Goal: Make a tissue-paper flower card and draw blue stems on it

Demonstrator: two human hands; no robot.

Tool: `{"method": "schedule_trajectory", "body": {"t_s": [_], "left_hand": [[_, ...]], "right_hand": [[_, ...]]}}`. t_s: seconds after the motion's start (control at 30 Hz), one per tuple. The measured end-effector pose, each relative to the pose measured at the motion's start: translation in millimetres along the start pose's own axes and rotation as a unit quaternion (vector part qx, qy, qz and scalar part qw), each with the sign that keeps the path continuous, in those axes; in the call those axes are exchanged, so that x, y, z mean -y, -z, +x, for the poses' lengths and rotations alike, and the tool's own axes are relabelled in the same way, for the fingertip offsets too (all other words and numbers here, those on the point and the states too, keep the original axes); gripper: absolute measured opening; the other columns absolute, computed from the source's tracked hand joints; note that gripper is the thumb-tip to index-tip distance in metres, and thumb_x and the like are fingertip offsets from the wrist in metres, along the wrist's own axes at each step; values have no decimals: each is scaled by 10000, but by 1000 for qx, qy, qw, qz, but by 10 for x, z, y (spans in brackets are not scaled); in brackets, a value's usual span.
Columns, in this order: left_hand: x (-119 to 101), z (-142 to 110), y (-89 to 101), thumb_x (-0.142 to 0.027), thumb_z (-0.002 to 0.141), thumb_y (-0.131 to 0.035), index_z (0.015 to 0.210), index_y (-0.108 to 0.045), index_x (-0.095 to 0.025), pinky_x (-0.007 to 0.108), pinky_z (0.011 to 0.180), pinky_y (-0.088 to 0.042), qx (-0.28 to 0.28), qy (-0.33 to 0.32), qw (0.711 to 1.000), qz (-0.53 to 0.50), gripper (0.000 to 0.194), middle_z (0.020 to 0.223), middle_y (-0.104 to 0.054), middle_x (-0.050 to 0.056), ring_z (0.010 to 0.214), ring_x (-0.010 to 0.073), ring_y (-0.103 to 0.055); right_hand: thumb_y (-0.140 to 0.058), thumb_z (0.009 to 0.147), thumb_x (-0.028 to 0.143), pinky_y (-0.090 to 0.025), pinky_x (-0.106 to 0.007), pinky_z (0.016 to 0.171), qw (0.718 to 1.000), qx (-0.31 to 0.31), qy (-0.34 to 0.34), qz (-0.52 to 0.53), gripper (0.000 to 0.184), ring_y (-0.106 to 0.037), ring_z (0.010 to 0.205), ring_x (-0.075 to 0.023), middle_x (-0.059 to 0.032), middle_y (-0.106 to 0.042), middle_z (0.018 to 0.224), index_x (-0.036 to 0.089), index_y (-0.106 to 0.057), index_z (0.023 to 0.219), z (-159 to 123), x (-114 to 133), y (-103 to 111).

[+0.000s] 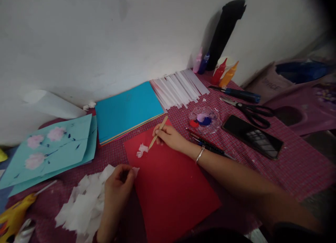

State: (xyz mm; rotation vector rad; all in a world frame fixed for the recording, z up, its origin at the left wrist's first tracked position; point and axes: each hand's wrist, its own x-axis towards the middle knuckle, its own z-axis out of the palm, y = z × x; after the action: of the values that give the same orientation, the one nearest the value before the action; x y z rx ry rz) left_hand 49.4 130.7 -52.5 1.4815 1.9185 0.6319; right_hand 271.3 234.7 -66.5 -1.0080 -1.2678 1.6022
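Note:
My right hand [168, 136] grips a thin wooden stick [158, 131], its lower tip touching or just above a sheet of red paper [173, 187]. Beside that tip, a small cluster of pale pink tissue pieces [142, 150] lies on the sheet's upper left. Between thumb and fingertips, my left hand [119, 183] pinches a small tissue piece [135, 171] over the red sheet's left edge. A loose heap of white tissue scraps [85, 201] spreads out under and beside my left wrist.
Blue paper sheets [128, 110] and white paper strips [180, 88] lie along the wall. Rightward are a paint palette [214, 122], pencils [207, 143], scissors [246, 111], a cutter [238, 93], a phone [253, 136] and paint bottles [219, 72]. Leftward are a flower card [52, 148] and a yellow glue gun [17, 213].

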Motion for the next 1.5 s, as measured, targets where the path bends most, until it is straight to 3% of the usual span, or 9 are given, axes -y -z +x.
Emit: {"method": "schedule_trajectory", "body": {"t_s": [0.13, 0.3, 0.5, 0.83, 1.07, 1.23, 1.37, 1.43, 1.5], "left_hand": [[106, -5, -35, -420, 772, -561, 738, -579, -220, 245, 587, -405, 11, -6, 1000, -7, 204, 650, -587, -35, 620, 133, -531], [35, -19, -43, -416, 755, -566, 718, -577, -215, 249, 567, -403, 12, -6, 1000, 5, 205, 630, -579, -32, 599, 136, -528], [-60, -49, -4, -441, 756, -602, 743, -594, -213, 253, 596, -418, 3, -22, 1000, 9, 229, 661, -596, -24, 632, 140, -542], [-341, 44, -92, -415, 739, -639, 688, -587, -204, 228, 556, -398, 54, -21, 998, -39, 224, 617, -581, -42, 587, 113, -525], [-249, 61, -131, -423, 755, -618, 741, -599, -200, 233, 584, -410, 35, -18, 998, -53, 224, 676, -592, -27, 633, 124, -533], [-375, 139, -155, -364, 720, -618, 674, -587, -201, 240, 589, -382, -28, -71, 997, 10, 172, 644, -549, -28, 632, 127, -501], [-520, 211, -234, -345, 693, -615, 645, -578, -194, 235, 571, -379, -45, -46, 998, -12, 162, 607, -532, -33, 614, 124, -493], [-545, 241, -290, -320, 684, -600, 627, -581, -191, 238, 567, -383, -61, -45, 997, 2, 142, 586, -530, -35, 590, 121, -488], [-541, 271, -346, -295, 674, -589, 612, -588, -190, 243, 564, -384, -78, -50, 995, 26, 122, 574, -535, -34, 574, 123, -490]], "right_hand": [[-409, 905, 118, -407, -210, 546, 995, 19, 50, -85, 153, -514, 547, -104, 48, -509, 598, 182, -505, 804, -45, -37, -24], [-398, 930, 143, -412, -223, 592, 983, 18, 84, -164, 149, -537, 600, -112, 30, -541, 657, 180, -519, 850, -66, -75, -28], [-377, 950, 163, -443, -229, 626, 987, 34, 100, -123, 161, -556, 639, -116, 12, -565, 713, 181, -520, 879, -61, -98, -62], [-397, 947, 158, -467, -257, 715, 985, 44, 105, -128, 162, -591, 725, -132, -12, -616, 791, 186, -530, 858, -19, -86, -86], [-402, 938, 155, -467, -250, 695, 992, 54, 86, -73, 159, -598, 720, -128, -15, -628, 789, 173, -540, 861, -4, -87, -82], [-396, 923, 156, -435, -210, 560, 999, -30, 36, 12, 161, -544, 580, -103, 21, -556, 660, 175, -535, 845, -51, -50, -10], [-406, 884, 131, -384, -202, 497, 993, -113, 34, 11, 166, -493, 506, -99, 47, -507, 570, 184, -519, 774, -50, 9, 94], [-415, 864, 116, -359, -193, 471, 992, -123, 23, 7, 176, -466, 474, -90, 57, -485, 536, 185, -512, 734, -53, 46, 127], [-415, 861, 118, -349, -187, 452, 996, -88, 14, 19, 185, -456, 452, -84, 61, -479, 518, 183, -509, 715, -69, 63, 132]]}}
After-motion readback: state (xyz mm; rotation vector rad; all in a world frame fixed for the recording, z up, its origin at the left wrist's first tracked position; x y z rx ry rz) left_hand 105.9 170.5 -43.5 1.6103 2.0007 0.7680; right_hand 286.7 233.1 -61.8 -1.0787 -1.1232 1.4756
